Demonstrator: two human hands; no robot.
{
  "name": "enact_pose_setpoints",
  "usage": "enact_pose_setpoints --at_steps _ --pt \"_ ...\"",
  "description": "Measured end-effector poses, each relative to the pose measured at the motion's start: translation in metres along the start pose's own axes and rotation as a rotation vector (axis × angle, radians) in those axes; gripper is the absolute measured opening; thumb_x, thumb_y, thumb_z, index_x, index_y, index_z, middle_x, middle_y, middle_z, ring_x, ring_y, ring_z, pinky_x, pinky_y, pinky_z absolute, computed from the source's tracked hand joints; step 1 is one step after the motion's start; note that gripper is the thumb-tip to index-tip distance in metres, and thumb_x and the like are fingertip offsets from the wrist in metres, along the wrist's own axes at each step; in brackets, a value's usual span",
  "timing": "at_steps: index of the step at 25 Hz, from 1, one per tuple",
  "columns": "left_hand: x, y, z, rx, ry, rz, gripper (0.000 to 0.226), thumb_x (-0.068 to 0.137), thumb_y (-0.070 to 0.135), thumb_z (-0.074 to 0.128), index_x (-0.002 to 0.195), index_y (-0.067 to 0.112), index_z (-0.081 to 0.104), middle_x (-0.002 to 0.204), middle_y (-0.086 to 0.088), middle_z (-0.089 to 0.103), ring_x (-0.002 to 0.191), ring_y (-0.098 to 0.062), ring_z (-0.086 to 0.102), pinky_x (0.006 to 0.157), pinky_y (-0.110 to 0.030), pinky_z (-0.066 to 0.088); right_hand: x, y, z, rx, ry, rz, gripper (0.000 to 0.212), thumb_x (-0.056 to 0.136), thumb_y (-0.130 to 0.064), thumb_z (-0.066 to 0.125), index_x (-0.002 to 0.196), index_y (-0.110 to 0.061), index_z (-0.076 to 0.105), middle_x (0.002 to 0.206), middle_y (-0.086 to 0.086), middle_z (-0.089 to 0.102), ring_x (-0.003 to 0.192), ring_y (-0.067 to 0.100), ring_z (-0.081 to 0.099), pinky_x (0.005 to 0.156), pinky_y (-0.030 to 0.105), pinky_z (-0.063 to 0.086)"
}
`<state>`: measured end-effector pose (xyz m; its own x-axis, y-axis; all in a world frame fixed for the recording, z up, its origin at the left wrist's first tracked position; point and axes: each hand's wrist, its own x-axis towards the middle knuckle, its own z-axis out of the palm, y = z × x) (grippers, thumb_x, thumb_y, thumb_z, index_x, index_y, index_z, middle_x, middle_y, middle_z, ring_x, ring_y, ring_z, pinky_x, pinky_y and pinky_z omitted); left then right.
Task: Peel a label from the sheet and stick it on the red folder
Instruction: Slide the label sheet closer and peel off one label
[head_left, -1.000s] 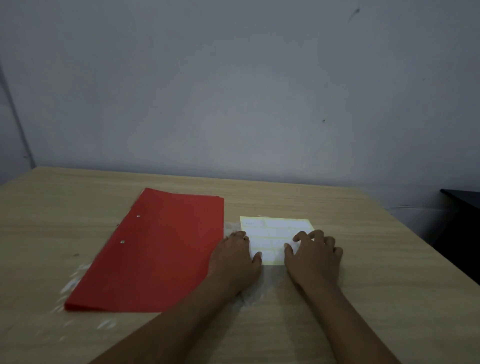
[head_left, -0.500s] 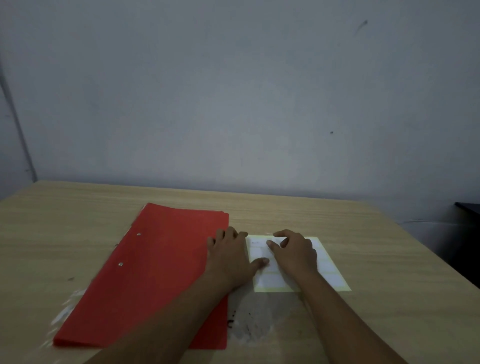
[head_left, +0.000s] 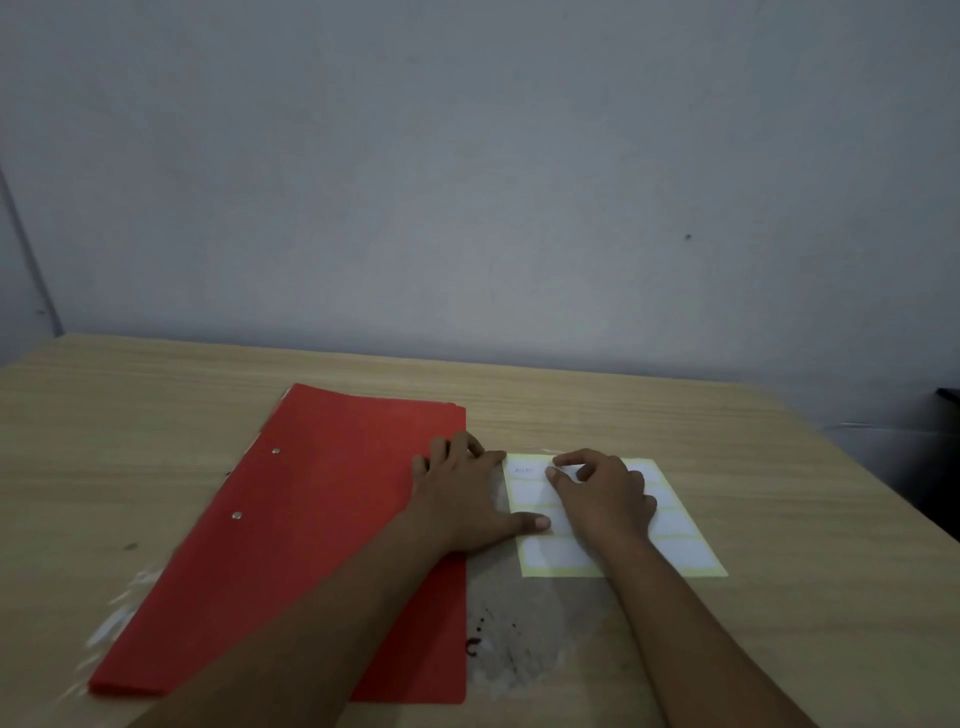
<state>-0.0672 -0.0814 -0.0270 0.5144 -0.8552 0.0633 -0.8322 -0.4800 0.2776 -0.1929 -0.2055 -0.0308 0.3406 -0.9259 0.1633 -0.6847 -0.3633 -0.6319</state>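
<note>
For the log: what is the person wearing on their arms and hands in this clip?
Nothing visible. Both forearms are bare to the bottom edge of the picture, with no sleeves in view. The left hand and right hand have no gloves, and no rings, watch or bands show, though the dim light could hide small items.

Matt red card folder (head_left: 332, 525) with metal rivets (head_left: 237, 515), paper label sheet (head_left: 680, 551), scuffed wood-grain table (head_left: 779, 493)

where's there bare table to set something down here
Bare table runs along the far edge, between the wall and the red folder and label sheet. More lies left of the folder and right of the sheet. The middle is crowded: the left hand and right hand sit where folder and sheet meet.
</note>
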Motion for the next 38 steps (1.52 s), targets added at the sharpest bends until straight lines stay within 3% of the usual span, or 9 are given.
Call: enact_pose_setpoints --at_steps 8,14,18,23,27,31,35,38 --pt "-0.001 -0.001 0.002 -0.017 0.014 0.01 0.105 0.056 0.098 0.044 0.142 0.038 0.04 0.132 0.002 0.035 0.12 -0.025 0.03 0.097 -0.045 0.025 0.009 -0.016 0.005 -0.013 0.0 0.188 0.015 0.081 -0.047 0.069 0.073 -0.034 0.069 0.092 -0.012 0.065 0.115 0.024 0.048 0.093 0.042 0.028" --pt "0.0 -0.001 -0.001 -0.029 -0.016 0.006 0.107 0.055 0.098 0.046 0.143 0.037 0.039 0.133 0.001 0.035 0.119 -0.025 0.029 0.097 -0.045 0.024 0.007 -0.014 0.014 -0.063 0.063 0.132 0.016 0.089 -0.045 0.06 0.079 -0.034 0.067 0.099 -0.009 0.067 0.11 0.023 0.046 0.089 0.042 0.027" --pt "0.0 -0.002 0.0 -0.038 -0.022 0.008 0.108 0.054 0.098 0.046 0.144 0.038 0.037 0.133 0.001 0.035 0.118 -0.025 0.029 0.097 -0.045 0.025 0.006 -0.016 0.012 -0.038 0.062 0.115 0.014 0.092 -0.042 0.057 0.085 -0.034 0.066 0.09 -0.011 0.061 0.112 0.023 0.046 0.09 0.042 0.025" --pt "0.0 -0.003 0.0 -0.046 -0.012 0.018 0.108 0.054 0.098 0.046 0.144 0.04 0.035 0.131 0.001 0.035 0.118 -0.024 0.029 0.095 -0.043 0.024 0.006 -0.018 0.007 0.085 0.053 0.13 0.014 0.093 -0.038 0.058 0.081 -0.03 0.061 0.079 -0.018 0.056 0.107 0.021 0.051 0.089 0.041 0.021" --pt "-0.001 -0.003 -0.002 -0.041 -0.013 0.011 0.109 0.055 0.098 0.046 0.146 0.039 0.034 0.133 0.0 0.035 0.118 -0.025 0.029 0.095 -0.044 0.024 0.003 -0.021 -0.001 0.22 0.052 0.148 0.011 0.093 -0.034 0.06 0.085 -0.027 0.063 0.085 -0.015 0.061 0.095 0.017 0.054 0.086 0.038 0.018" --pt "-0.004 -0.001 -0.007 -0.069 -0.01 0.004 0.107 0.055 0.096 0.049 0.145 0.041 0.034 0.133 0.0 0.039 0.119 -0.026 0.032 0.096 -0.044 0.026 -0.001 -0.029 -0.005 0.329 0.1 0.095 0.008 0.094 -0.027 0.061 0.086 -0.026 0.063 0.083 -0.017 0.059 0.087 0.017 0.053 0.089 0.04 0.027" --pt "-0.006 -0.001 -0.019 -0.36 0.128 -0.037 0.097 0.062 0.085 0.061 0.145 0.042 0.034 0.131 0.009 0.053 0.121 -0.018 0.045 0.1 -0.043 0.028 -0.006 -0.039 -0.002 0.483 0.132 -0.045 0.007 0.092 -0.019 0.065 0.086 -0.023 0.064 0.086 -0.011 0.066 0.086 0.02 0.062 0.086 0.042 0.047" --pt "-0.015 -0.015 -0.026 -0.781 0.234 0.021 0.088 0.066 0.053 0.084 0.142 0.041 0.042 0.115 0.014 0.062 0.1 -0.007 0.059 0.089 -0.03 0.047 -0.012 -0.055 0.004 0.552 0.151 -0.104 0.006 0.091 -0.015 0.065 0.087 -0.018 0.065 0.086 -0.01 0.066 0.086 0.017 0.062 0.076 0.034 0.044"
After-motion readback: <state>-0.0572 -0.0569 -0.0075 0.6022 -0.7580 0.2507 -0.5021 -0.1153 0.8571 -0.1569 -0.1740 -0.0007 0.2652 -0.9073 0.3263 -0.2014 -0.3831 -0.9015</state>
